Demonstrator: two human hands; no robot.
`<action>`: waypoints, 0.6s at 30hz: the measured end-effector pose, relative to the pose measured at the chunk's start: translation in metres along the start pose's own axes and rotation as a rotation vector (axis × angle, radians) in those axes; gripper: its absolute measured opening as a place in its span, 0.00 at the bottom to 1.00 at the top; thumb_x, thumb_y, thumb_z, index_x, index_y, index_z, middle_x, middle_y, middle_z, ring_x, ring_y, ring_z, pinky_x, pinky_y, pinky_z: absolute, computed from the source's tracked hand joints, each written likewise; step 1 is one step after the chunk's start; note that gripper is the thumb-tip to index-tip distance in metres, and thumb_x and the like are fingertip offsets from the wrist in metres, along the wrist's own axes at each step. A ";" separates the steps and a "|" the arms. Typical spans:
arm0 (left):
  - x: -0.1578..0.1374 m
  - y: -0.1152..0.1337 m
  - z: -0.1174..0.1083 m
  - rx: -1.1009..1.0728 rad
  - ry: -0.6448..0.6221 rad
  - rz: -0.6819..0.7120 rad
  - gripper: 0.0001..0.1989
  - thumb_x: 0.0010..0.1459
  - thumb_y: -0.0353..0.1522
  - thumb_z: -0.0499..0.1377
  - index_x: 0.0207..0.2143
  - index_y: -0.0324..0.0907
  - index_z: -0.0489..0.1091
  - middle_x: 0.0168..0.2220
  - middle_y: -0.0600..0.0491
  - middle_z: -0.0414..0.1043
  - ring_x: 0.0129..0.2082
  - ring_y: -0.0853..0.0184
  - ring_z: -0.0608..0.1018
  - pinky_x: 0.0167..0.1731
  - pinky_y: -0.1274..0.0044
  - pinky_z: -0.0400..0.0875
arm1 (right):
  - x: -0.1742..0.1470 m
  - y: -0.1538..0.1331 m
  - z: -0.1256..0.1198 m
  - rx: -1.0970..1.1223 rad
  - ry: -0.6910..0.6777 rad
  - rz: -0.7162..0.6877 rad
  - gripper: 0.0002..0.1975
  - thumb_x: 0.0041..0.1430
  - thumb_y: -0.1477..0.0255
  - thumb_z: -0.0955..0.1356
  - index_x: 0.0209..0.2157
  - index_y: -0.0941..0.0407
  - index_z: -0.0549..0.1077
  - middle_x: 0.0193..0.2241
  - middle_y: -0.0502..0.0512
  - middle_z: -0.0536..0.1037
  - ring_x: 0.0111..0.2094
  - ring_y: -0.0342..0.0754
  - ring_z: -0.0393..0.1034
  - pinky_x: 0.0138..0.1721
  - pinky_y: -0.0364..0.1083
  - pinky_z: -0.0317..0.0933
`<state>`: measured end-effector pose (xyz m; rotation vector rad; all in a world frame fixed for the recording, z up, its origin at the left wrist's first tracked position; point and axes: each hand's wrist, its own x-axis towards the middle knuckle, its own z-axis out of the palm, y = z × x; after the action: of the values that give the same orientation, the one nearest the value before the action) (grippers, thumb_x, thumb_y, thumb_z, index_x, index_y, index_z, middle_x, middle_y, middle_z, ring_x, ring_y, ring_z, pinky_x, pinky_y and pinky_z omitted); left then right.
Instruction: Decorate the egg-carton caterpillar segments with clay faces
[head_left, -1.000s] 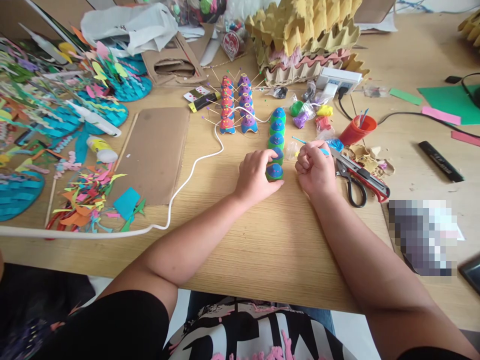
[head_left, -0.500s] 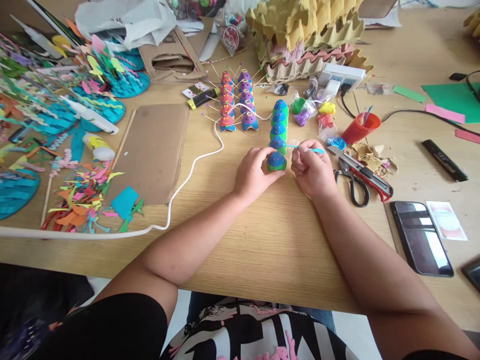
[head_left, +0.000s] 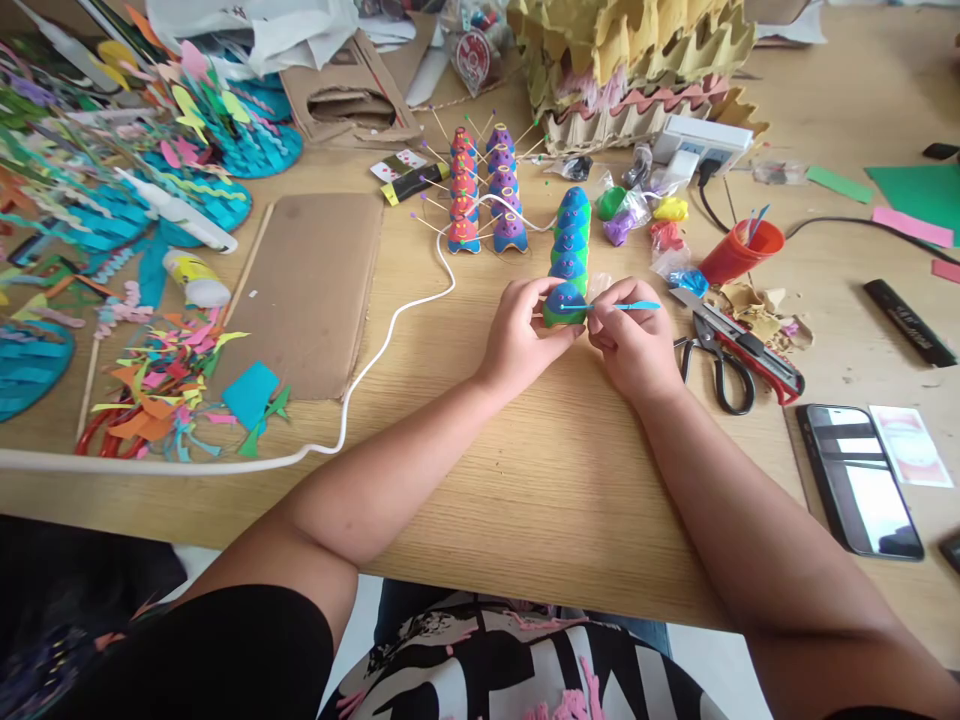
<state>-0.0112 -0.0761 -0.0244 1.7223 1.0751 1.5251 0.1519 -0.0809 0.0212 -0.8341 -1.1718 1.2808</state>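
While the left hand [head_left: 517, 330] curls its thumb and fingers around the near end of a straight blue-and-green row of rounded bumps [head_left: 569, 243], the right hand [head_left: 637, 345] pinches a slim light-blue stick tool [head_left: 636, 305] just to the right of that row. From my remote seat I see the row's long axis run away from the person across the wood-grained surface [head_left: 480, 520], nearly straight ahead, the little face on the near bump turned back toward the person. Only that near bump sits between the hands; the others extend beyond both. The left hand is partly closed, gripping that bump; the right hand's fingers are folded close on the tool, which lies crosswise to the row, its tip over the near bump. I cannot tell whether the tip touches. Left of the row I have a red-and-blue row of bumps [head_left: 463, 195] bristling with ball-tipped sticks. Right of it is an orange-red plastic cup [head_left: 731, 258]; beyond it rise stacked yellow and grey egg trays [head_left: 637, 60].
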 end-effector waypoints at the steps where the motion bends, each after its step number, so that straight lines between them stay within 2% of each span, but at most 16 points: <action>1: 0.000 -0.001 0.000 -0.002 -0.002 0.002 0.26 0.59 0.32 0.75 0.57 0.47 0.72 0.54 0.48 0.72 0.52 0.65 0.82 0.46 0.78 0.83 | 0.000 0.000 0.000 -0.001 -0.004 -0.005 0.22 0.54 0.56 0.81 0.29 0.52 0.70 0.21 0.44 0.71 0.19 0.37 0.49 0.22 0.42 0.45; 8: -0.001 -0.007 0.002 -0.020 0.007 0.022 0.27 0.62 0.32 0.72 0.62 0.49 0.70 0.56 0.47 0.71 0.55 0.63 0.81 0.48 0.77 0.84 | 0.001 -0.002 0.000 0.065 0.022 0.025 0.18 0.53 0.62 0.81 0.28 0.52 0.70 0.20 0.44 0.71 0.18 0.37 0.48 0.22 0.42 0.42; 18: -0.002 -0.003 0.003 -0.033 0.020 0.040 0.27 0.61 0.29 0.72 0.61 0.49 0.71 0.56 0.48 0.70 0.55 0.64 0.80 0.47 0.78 0.83 | 0.003 -0.001 0.000 0.071 0.028 0.053 0.20 0.53 0.60 0.80 0.30 0.51 0.68 0.21 0.43 0.70 0.19 0.37 0.48 0.22 0.41 0.43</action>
<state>-0.0091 -0.0760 -0.0279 1.7190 1.0263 1.5794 0.1519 -0.0784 0.0230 -0.8327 -1.0816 1.3421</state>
